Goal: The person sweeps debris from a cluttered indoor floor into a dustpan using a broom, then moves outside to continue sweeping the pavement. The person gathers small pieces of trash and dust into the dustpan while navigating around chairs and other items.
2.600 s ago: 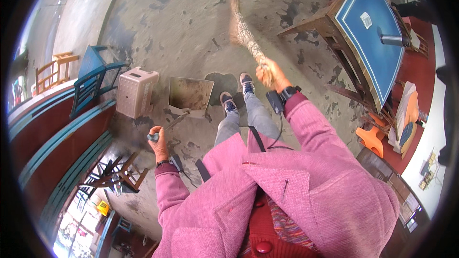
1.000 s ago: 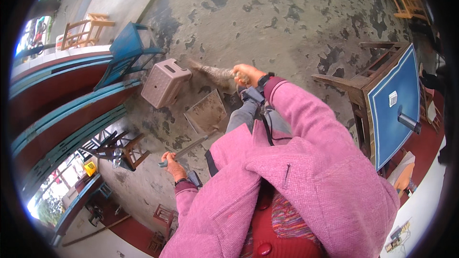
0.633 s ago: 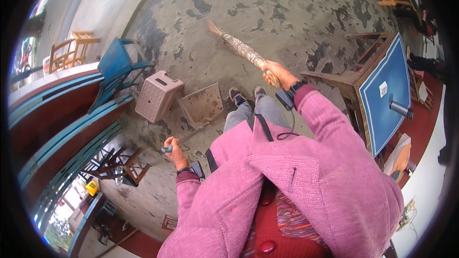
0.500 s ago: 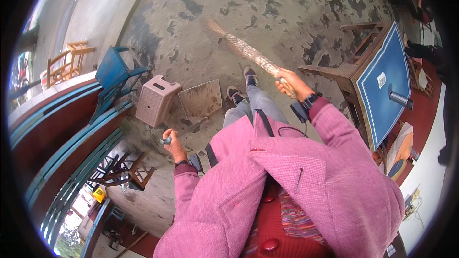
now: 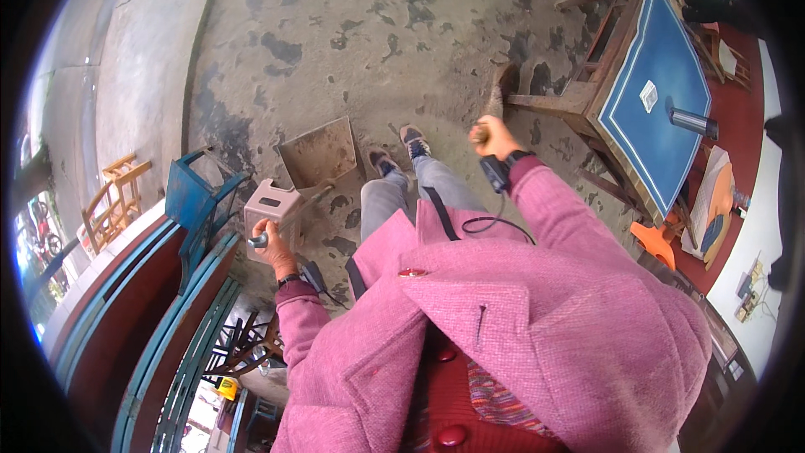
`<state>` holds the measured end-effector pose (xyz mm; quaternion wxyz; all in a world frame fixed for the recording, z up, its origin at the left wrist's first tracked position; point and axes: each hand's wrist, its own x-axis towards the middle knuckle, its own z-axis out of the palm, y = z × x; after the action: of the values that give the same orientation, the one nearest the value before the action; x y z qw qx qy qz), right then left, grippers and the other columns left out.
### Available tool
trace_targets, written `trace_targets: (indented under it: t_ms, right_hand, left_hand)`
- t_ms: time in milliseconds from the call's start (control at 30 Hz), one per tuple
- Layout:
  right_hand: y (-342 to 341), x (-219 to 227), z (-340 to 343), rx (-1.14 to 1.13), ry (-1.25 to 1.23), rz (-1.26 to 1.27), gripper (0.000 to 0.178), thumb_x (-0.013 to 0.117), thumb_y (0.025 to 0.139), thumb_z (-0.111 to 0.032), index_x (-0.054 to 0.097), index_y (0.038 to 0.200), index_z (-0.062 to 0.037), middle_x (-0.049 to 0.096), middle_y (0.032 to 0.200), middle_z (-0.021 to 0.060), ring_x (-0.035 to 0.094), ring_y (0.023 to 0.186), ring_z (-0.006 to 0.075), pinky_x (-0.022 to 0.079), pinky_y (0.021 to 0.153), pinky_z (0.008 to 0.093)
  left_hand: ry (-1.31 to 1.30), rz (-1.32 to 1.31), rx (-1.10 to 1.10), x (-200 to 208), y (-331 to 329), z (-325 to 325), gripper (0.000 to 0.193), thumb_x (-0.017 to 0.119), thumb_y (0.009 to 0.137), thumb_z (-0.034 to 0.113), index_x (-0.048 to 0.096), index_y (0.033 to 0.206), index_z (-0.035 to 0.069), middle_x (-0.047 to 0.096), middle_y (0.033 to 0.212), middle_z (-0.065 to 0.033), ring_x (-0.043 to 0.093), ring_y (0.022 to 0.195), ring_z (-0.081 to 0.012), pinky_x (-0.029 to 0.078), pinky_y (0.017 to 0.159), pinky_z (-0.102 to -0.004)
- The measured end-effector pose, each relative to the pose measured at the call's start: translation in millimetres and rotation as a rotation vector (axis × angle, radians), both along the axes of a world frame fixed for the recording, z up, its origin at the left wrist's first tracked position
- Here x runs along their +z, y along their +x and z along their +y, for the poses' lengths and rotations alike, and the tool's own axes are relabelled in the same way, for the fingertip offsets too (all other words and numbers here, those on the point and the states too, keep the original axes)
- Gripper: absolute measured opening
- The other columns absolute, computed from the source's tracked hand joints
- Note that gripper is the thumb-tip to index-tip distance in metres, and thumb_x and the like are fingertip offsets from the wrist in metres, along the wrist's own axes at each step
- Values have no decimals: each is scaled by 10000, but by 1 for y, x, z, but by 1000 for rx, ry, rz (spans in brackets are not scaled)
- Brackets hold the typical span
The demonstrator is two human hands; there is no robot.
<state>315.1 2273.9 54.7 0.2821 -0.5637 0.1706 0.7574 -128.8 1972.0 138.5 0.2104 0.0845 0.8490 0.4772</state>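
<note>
My right hand is closed round the handle of a straw broom. The broom points away from me, and its brown bristle end is on the floor beside a table leg. My left hand grips the grey end of a long handle. That handle slants to a worn, dirty dustpan, which lies on the floor left of my feet. Part of the handle is hidden behind my left hand and a pinkish plastic stool. I cannot make out what is in the dustpan.
On the right stands a wooden table with a blue top, a dark cylinder on it. Left are a blue chair, wooden chairs and long teal-edged tables. The concrete floor has dark patches.
The broom has swung right and its bristles are now beside the table leg. My left hand has moved left, now over the stool. The dustpan has shifted left and tilted.
</note>
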Motion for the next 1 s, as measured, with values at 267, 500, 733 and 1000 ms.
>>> trace_targets:
  t_ms: [267, 500, 733, 1000]
  right_hand:
    - [-178, 16, -6, 277, 15, 157, 151, 570, 791, -196, 483, 756, -77, 521, 597, 67, 531, 504, 218, 475, 496, 358]
    - [-142, 91, 46, 86, 55, 307, 180, 547, 842, -216, 450, 801, -70, 497, 615, 23, 491, 464, 106, 452, 424, 221]
    - [-60, 62, 86, -79, 203, -233, 154, 578, 830, -201, 460, 820, -102, 511, 631, 23, 523, 480, 125, 449, 408, 255]
    - [112, -35, 210, -442, 296, -497, 126, 579, 780, -180, 513, 775, -73, 543, 635, 84, 543, 529, 218, 461, 469, 359]
  left_hand:
    - [29, -12, -151, -36, -66, 97, 123, 604, 818, 86, 611, 918, 16, 598, 844, -28, 555, 794, -129, 447, 748, -268]
    - [61, -93, -223, -86, -125, 172, 135, 637, 805, 63, 621, 936, 31, 586, 878, -11, 530, 807, -123, 433, 762, -275]
    - [27, -8, -346, -100, -138, 232, 145, 651, 789, 116, 627, 924, 69, 565, 845, 12, 506, 794, -128, 416, 767, -287]
    - [54, -87, -381, -112, -140, 292, 127, 660, 805, 94, 615, 920, 66, 558, 845, 16, 513, 813, -109, 413, 776, -263]
